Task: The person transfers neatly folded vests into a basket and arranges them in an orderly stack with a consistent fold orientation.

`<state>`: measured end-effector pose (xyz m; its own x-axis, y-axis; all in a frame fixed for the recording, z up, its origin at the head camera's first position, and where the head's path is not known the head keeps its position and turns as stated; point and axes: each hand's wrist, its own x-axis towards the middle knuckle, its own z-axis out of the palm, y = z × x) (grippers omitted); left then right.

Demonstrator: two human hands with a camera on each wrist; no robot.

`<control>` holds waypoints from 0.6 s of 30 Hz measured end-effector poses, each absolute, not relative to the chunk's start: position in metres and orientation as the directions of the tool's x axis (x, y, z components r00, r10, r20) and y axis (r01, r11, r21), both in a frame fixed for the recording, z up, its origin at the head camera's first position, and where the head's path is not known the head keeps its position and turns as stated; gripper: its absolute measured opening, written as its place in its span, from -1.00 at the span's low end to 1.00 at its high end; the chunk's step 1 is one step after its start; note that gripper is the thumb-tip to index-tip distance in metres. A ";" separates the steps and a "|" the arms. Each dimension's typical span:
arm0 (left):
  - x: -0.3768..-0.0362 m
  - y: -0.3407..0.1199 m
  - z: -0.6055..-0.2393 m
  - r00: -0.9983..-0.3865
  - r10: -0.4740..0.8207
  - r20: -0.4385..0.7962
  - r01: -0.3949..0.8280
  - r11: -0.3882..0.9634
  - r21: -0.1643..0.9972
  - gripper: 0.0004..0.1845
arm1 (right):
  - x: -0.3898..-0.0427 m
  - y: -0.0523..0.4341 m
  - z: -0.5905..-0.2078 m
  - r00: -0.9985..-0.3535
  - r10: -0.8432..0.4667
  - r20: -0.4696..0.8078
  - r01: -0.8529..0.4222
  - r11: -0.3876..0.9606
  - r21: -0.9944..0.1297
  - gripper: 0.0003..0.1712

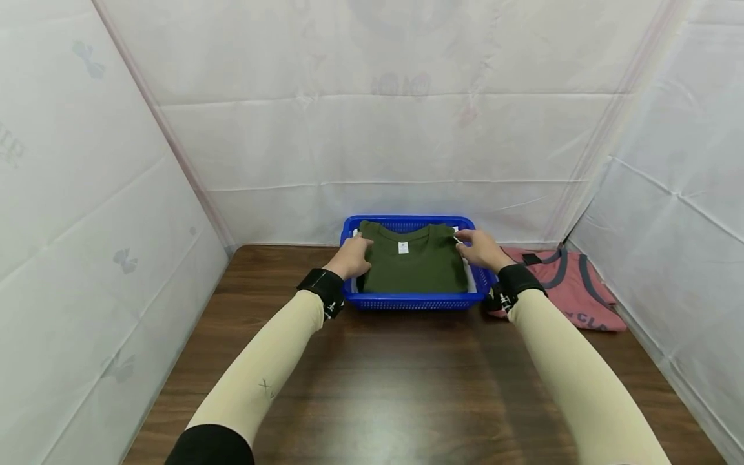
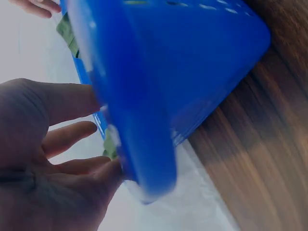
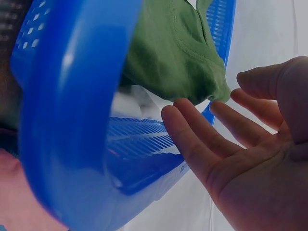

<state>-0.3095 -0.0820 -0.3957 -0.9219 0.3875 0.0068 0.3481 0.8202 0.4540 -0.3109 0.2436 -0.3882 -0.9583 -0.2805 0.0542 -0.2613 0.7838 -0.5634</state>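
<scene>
Logging from my remote screen: green shirt (image 1: 415, 270) lies in the blue basket (image 1: 413, 302), my left hand (image 1: 351, 257) and right hand (image 1: 481, 250) at its two sides, both grips released, fingers spread. Basket sits on the brown counter (image 1: 378, 374). Pink shirt (image 1: 572, 297) lies just right, white sheeting (image 1: 378, 142) behind.

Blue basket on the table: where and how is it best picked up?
Probably by the rim at the left and right ends of the basket, coming from both sides together. It stands upright, looks wider than deep, and the rim forms a thick lip; the green shirt fills most of the middle.
</scene>
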 end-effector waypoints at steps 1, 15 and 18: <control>-0.308 -0.082 -0.395 -0.918 0.397 0.014 0.364 0.825 0.432 -0.41 | -0.310 0.243 -0.388 -0.956 -0.287 0.060 -0.270 0.780 -0.564 -0.50; -0.293 -0.089 -0.394 -0.914 0.405 -0.013 0.392 0.892 0.226 -0.54 | -0.308 0.233 -0.388 -0.892 -0.444 -0.085 -0.338 0.781 -0.525 -0.51; -0.291 -0.092 -0.395 -0.918 0.395 -0.041 0.376 0.897 0.231 -0.54 | -0.308 0.231 -0.389 -0.884 -0.450 -0.125 -0.324 0.784 -0.529 -0.50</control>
<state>-0.2911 -0.0918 -0.3950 -0.9178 0.3949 -0.0407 0.3759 0.8975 0.2307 -0.3084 0.2309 -0.3886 -0.8842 -0.4500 -0.1253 -0.3241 0.7841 -0.5292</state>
